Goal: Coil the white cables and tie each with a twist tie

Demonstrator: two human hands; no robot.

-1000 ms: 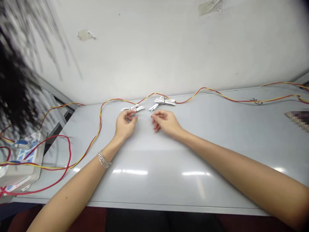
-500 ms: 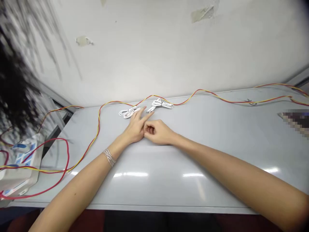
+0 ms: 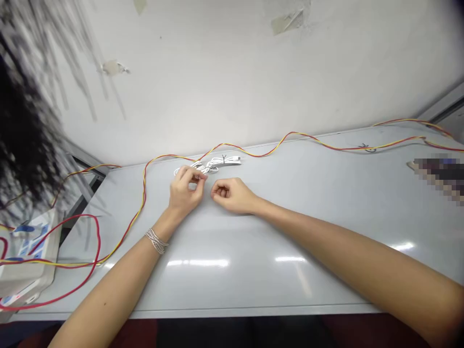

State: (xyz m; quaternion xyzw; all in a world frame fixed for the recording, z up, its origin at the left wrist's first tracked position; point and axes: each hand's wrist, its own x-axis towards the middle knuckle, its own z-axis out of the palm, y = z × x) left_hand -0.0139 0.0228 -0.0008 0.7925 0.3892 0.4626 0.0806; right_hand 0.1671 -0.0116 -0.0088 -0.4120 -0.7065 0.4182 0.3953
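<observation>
My left hand [image 3: 185, 189], with a silver bracelet at its wrist, is closed in a pinch at the near side of two white cable bundles. Its fingertips appear to grip the looped end of the right-hand white cable [image 3: 226, 161], which is coiled and bound with a dark tie. Partly behind those fingers lies the other white cable [image 3: 177, 171]. My right hand [image 3: 232, 195] rests on the grey table a little to the right, fingers curled and thumb against the index finger. Whatever may be inside that curl is hidden.
A red-and-yellow twisted wire [image 3: 268, 152] runs along the back of the table [image 3: 326, 193]. At the left edge stands a white power strip [image 3: 45, 270] with a red wire [image 3: 98, 237] looping over it. A dark tie [image 3: 368, 148] and a blurred object [image 3: 438, 171] lie right.
My left hand has gone from spread fingers to a pinch. The right-hand cable bundle has shifted left toward it. My hands have parted slightly, the right still curled; the view has shifted a little.
</observation>
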